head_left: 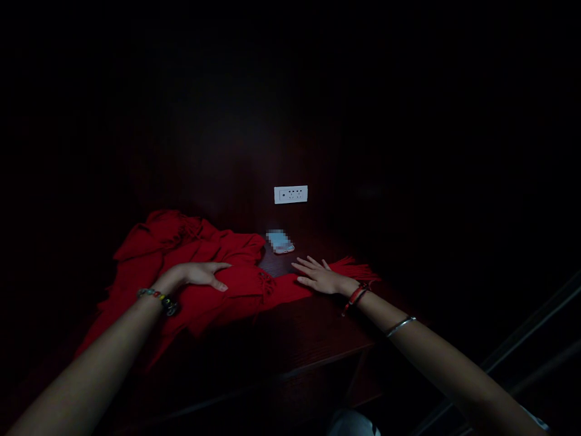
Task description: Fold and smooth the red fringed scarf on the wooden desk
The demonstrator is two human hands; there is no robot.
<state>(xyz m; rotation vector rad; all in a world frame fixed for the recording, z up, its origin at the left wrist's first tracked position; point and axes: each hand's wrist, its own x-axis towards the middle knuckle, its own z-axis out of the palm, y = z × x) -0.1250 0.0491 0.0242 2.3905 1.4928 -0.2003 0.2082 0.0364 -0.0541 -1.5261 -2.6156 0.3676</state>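
Note:
A red fringed scarf [200, 303] lies rumpled over the left part of a dark wooden surface, with a narrower end running right to loose tassels. My left hand [202, 274] rests on the bunched cloth, its thumb spread from the fingers. Lying flat on the narrower end, near the tassels, is my right hand [320, 277], fingers apart. Just beyond the right fingertips sits a phone [281, 242], its screen lit and blurred out. Beads circle the left wrist; a red cord and a silver bangle are on the right arm.
A white socket panel [291, 194] is set in the dark back wall above the phone. The wooden surface [308, 339] ends in a front edge near me. Pale rails [531, 330] slant at the lower right. Most of the surroundings are too dark to make out.

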